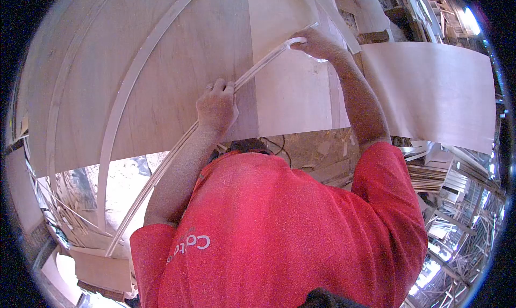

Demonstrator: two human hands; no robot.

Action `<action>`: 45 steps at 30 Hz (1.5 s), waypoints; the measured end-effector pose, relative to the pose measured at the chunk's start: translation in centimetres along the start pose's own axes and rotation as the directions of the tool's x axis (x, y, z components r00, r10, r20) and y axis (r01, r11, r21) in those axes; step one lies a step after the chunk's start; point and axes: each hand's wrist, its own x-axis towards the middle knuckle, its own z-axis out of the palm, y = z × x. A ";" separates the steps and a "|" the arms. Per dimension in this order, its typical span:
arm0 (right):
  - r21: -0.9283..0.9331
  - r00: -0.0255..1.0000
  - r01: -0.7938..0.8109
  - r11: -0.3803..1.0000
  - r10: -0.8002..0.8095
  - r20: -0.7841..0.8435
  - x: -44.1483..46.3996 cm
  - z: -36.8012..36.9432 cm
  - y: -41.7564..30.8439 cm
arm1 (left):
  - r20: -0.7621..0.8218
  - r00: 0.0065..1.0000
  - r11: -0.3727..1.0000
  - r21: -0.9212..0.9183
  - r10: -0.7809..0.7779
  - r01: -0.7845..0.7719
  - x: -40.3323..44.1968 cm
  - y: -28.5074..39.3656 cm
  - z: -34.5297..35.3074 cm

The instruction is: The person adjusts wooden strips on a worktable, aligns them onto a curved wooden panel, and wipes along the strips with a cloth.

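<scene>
Long thin wooden strips (161, 171) run diagonally from the lower left, past my left forearm, to the upper middle. My left hand (216, 106) is closed around them, a ring on one finger. Near their far end, my right hand (318, 44) is closed on a white, thin, bent piece (295, 40) that touches the strips; whether it is cloth, paper or tape I cannot tell. Under both hands lies a broad wooden sheet (177, 77), with a darker part at left and a paler part at right. My right palm is hidden.
Curved pale strips (126, 82) lie across the sheet at left and hang past its near edge. A bent thin panel (430, 93) juts out at right. Stacked boards (427, 178) and wood scraps fill the lower right. A small board (102, 270) sits at lower left.
</scene>
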 end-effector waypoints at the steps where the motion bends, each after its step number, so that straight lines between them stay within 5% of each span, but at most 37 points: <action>1: 0.000 1.000 0.000 1.000 0.000 0.000 -0.3 -0.1 -0.7 | 0.000 1.000 1.000 0.000 0.000 0.000 0.0 0.1 -0.1; 7: -0.108 0.999 -0.022 0.994 0.018 -0.039 -1.5 0.7 -2.2 | 0.002 1.000 1.000 -0.018 -0.009 0.009 0.2 0.5 -0.1; 9: -0.170 0.993 0.082 0.982 -0.096 -0.072 -1.4 1.2 -2.4 | -0.029 1.000 0.999 -0.043 0.005 -0.006 0.2 0.3 -0.1; 15: 0.044 0.997 -0.080 0.996 0.079 0.015 -2.3 2.4 -5.9 | 0.015 1.000 0.999 -0.042 0.003 -0.002 -0.1 0.1 -0.2; 25: -0.042 0.998 -0.018 0.999 0.016 -0.061 -3.2 5.4 -8.1 | -0.020 0.999 0.999 -0.033 0.032 -0.032 -0.1 -0.2 0.5; 28: 0.178 0.995 -0.098 0.979 0.102 -0.016 -4.7 5.9 -9.3 | 0.122 0.992 0.997 -0.060 -0.032 0.039 0.2 -0.4 0.4; 30: 0.597 0.957 -0.035 0.802 0.199 -0.212 -4.6 9.8 -7.6 | 0.093 0.995 0.994 -0.101 -0.038 0.048 0.2 -0.4 0.2; 31: 0.600 0.951 -0.033 0.799 0.211 -0.228 -4.8 11.7 -7.2 | 0.090 0.996 0.995 -0.100 -0.018 0.027 0.2 -0.6 0.6; 33: 0.854 0.942 -0.038 0.519 0.305 -0.143 -5.0 15.1 -8.1 | 0.084 0.995 0.991 -0.122 -0.052 0.062 0.3 -1.1 1.7; 36: 0.916 0.900 -0.040 0.399 0.413 -0.140 -5.6 16.4 -11.4 | 0.122 0.987 0.987 -0.107 -0.106 0.119 0.3 -0.6 0.3; 38: 0.915 0.893 0.036 0.403 0.398 -0.211 -5.6 16.6 -12.3 | 0.126 0.988 0.993 -0.067 -0.085 0.094 0.5 -0.4 -0.2; 41: 0.872 0.896 -0.036 0.488 0.403 -0.189 -5.4 16.0 -13.6 | 0.150 0.984 0.994 -0.047 -0.094 0.102 0.7 0.1 -1.4; 43: 0.669 0.886 -0.161 0.726 0.405 -0.226 -5.2 15.8 -14.2 | 0.176 0.978 0.990 -0.060 -0.113 0.125 0.3 -0.4 -1.2; 45: 0.669 0.880 -0.181 0.721 0.423 -0.217 -5.4 15.2 -14.7 | 0.216 0.976 0.982 -0.175 -0.037 0.076 -0.5 -2.6 0.2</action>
